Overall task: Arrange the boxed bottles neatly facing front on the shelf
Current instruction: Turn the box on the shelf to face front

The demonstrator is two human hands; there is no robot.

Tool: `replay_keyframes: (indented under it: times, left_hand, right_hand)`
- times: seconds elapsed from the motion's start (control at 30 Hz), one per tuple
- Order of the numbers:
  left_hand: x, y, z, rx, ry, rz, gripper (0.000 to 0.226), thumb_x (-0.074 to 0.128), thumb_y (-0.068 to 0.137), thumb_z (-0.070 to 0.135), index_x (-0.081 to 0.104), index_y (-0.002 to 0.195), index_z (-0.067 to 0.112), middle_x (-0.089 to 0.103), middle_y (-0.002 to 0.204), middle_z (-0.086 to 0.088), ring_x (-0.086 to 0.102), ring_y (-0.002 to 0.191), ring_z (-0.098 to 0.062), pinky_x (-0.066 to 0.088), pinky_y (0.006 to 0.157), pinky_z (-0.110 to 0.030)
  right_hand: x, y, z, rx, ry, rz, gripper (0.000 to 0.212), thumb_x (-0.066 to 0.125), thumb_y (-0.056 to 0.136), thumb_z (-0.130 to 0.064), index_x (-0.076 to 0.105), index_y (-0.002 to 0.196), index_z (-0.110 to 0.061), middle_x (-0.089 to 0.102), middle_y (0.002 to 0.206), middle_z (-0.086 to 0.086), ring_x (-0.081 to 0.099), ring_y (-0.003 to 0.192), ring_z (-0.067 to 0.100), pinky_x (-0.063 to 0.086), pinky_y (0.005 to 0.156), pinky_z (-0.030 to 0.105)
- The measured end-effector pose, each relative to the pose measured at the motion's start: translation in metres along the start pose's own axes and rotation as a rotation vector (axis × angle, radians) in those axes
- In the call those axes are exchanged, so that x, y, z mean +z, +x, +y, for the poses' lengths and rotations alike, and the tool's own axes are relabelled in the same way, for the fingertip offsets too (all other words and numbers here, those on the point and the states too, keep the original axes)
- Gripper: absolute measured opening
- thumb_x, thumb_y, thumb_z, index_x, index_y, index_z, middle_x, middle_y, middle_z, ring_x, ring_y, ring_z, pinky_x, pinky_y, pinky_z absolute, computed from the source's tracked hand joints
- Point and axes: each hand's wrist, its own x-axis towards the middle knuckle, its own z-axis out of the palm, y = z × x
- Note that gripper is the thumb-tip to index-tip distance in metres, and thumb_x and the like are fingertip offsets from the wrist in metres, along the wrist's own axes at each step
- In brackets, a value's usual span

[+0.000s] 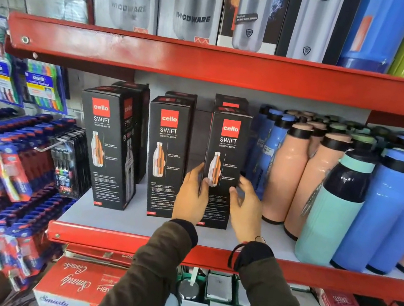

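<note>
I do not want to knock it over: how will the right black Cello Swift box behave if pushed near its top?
The right Cello Swift box is tall with a narrow base, so it probably tips. Its cardboard looks stiff. The peach bottles close beside it might be bumped.

boxed bottles in a row on shelf | loose bottles right | boxes behind
</note>
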Motion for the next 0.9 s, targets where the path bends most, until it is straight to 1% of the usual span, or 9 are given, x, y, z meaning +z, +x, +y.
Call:
replay_keyframes:
  times: [0.07, 0.1, 0.2, 0.27, 0.4, 0.53, 0.7, 0.8, 0.9]
  left_hand:
    - [0.001, 0.001, 0.0, -0.005, -0.011, 0.008, 0.045, 0.042, 0.104, 0.026, 0.039, 0.149, 0.022, 0.05, 0.15, -0.002, 0.052, 0.135, -0.021, 0.042, 0.111, -0.035]
    - [0.0, 0.002, 0.0, -0.003, -0.027, 0.012, 0.045, 0.042, 0.104, 0.026, 0.04, 0.149, 0.022, 0.052, 0.148, -0.002, 0.053, 0.134, -0.021, 0.043, 0.111, -0.038]
    - [-0.002, 0.001, 0.005, 0.021, -0.091, 0.043, 0.043, 0.043, 0.103, 0.026, 0.042, 0.147, 0.025, 0.053, 0.147, 0.001, 0.053, 0.133, -0.015, 0.042, 0.111, -0.033]
    - [-0.003, 0.0, 0.01, 0.034, -0.139, 0.081, 0.041, 0.039, 0.104, 0.029, 0.046, 0.145, 0.028, 0.054, 0.145, 0.003, 0.052, 0.132, -0.011, 0.041, 0.114, -0.034]
    - [-0.001, -0.008, 0.018, 0.074, -0.223, 0.141, 0.04, 0.034, 0.103, 0.038, 0.054, 0.138, 0.034, 0.057, 0.139, 0.012, 0.053, 0.129, -0.003, 0.045, 0.113, -0.039]
    - [0.002, -0.017, 0.02, 0.09, -0.31, 0.125, 0.039, 0.038, 0.102, 0.041, 0.056, 0.137, 0.036, 0.057, 0.136, 0.016, 0.053, 0.13, -0.002, 0.05, 0.108, -0.044]
    - [-0.001, -0.016, 0.021, 0.205, -0.264, 0.168, 0.038, 0.039, 0.105, 0.025, 0.057, 0.139, 0.027, 0.057, 0.134, 0.012, 0.049, 0.13, 0.005, 0.039, 0.11, -0.015]
    - [-0.001, -0.005, 0.02, 0.115, -0.223, 0.152, 0.043, 0.037, 0.106, 0.02, 0.045, 0.148, 0.02, 0.044, 0.142, 0.014, 0.04, 0.132, 0.007, 0.025, 0.108, -0.002]
    - [-0.002, 0.004, 0.014, 0.005, -0.23, 0.065, 0.039, 0.039, 0.105, 0.018, 0.052, 0.142, 0.014, 0.053, 0.123, 0.018, 0.051, 0.109, 0.016, 0.027, 0.087, 0.011]
  right_hand:
    - [0.001, -0.002, 0.0, -0.014, 0.022, 0.021, 0.039, 0.055, 0.1, -0.017, 0.054, 0.139, -0.018, 0.067, 0.131, -0.001, 0.065, 0.111, 0.006, 0.043, 0.085, -0.001]
    - [0.001, -0.003, -0.001, -0.018, 0.035, 0.026, 0.039, 0.057, 0.1, -0.02, 0.054, 0.138, -0.022, 0.067, 0.128, -0.007, 0.065, 0.112, 0.006, 0.044, 0.087, 0.0]
    - [-0.002, -0.003, -0.006, -0.039, 0.061, 0.016, 0.051, 0.069, 0.09, -0.04, 0.05, 0.137, -0.038, 0.066, 0.124, -0.02, 0.063, 0.112, -0.004, 0.054, 0.093, 0.021]
    - [-0.006, -0.003, -0.011, -0.048, 0.089, 0.002, 0.07, 0.079, 0.074, -0.056, 0.047, 0.136, -0.044, 0.069, 0.119, -0.024, 0.065, 0.109, -0.007, 0.056, 0.09, 0.025]
    - [-0.013, 0.001, -0.019, -0.028, 0.033, 0.051, 0.099, 0.083, 0.051, -0.074, 0.044, 0.137, -0.043, 0.069, 0.118, -0.023, 0.067, 0.108, -0.003, 0.058, 0.092, 0.031]
    - [-0.018, 0.003, -0.025, -0.041, 0.006, 0.099, 0.098, 0.084, 0.051, -0.074, 0.046, 0.135, -0.038, 0.071, 0.116, -0.021, 0.068, 0.104, -0.001, 0.059, 0.089, 0.034]
    - [-0.025, 0.005, -0.024, -0.024, 0.036, 0.105, 0.095, 0.084, 0.054, -0.065, 0.046, 0.136, -0.038, 0.068, 0.118, -0.023, 0.065, 0.106, -0.004, 0.054, 0.09, 0.024]
    - [-0.031, 0.008, -0.021, -0.015, 0.126, 0.04, 0.085, 0.086, 0.056, -0.055, 0.049, 0.132, -0.041, 0.068, 0.113, -0.029, 0.063, 0.102, -0.011, 0.049, 0.084, 0.01]
    - [-0.037, 0.01, -0.018, 0.004, 0.213, -0.051, 0.078, 0.086, 0.059, -0.048, 0.048, 0.127, -0.054, 0.066, 0.113, -0.034, 0.066, 0.101, -0.007, 0.055, 0.089, 0.021]
